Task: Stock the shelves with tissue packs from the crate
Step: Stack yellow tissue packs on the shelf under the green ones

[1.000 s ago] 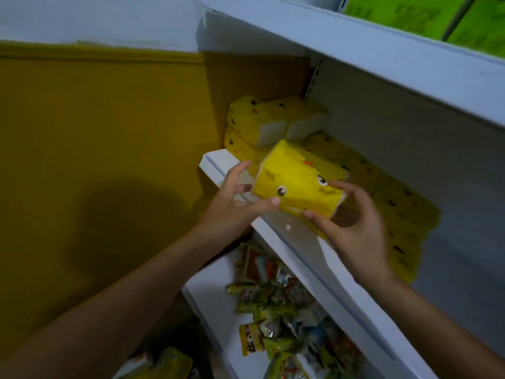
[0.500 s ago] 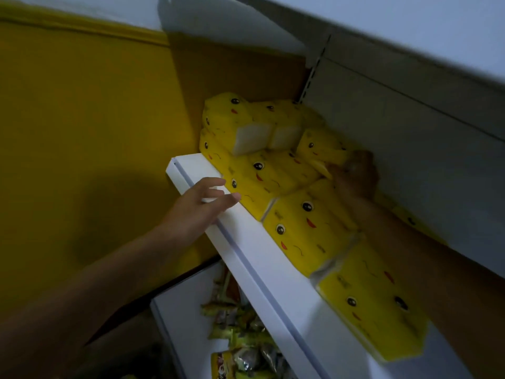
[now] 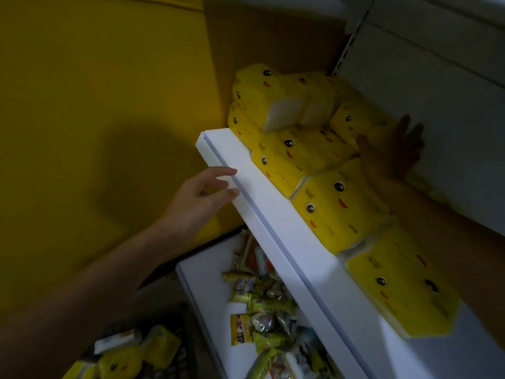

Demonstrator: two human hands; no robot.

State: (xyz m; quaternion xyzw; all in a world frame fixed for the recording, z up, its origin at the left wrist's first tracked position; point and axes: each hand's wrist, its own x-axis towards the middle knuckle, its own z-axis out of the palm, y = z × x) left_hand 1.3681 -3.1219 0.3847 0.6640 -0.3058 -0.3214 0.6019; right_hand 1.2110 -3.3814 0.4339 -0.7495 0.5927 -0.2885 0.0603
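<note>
Several yellow tissue packs (image 3: 338, 209) with cartoon faces lie in a row on the white shelf (image 3: 276, 214), with more stacked at its far left end (image 3: 262, 88). My right hand (image 3: 393, 151) is deep in the shadow at the back of the shelf, fingers spread, beside a rear pack (image 3: 355, 121) and holding nothing. My left hand (image 3: 202, 195) has relaxed fingers whose tips touch the shelf's front edge. At the bottom left the dark crate (image 3: 169, 318) holds more yellow packs (image 3: 120, 362).
A lower white shelf (image 3: 207, 291) carries a heap of small snack packets (image 3: 262, 305). A yellow wall (image 3: 95, 105) closes the left side. The grey back panel (image 3: 437, 91) of the shelving rises behind the packs.
The pack I held in both hands a second ago now lies on the shelf. My right hand has opened and spread at the back. My left hand stays at the shelf's edge.
</note>
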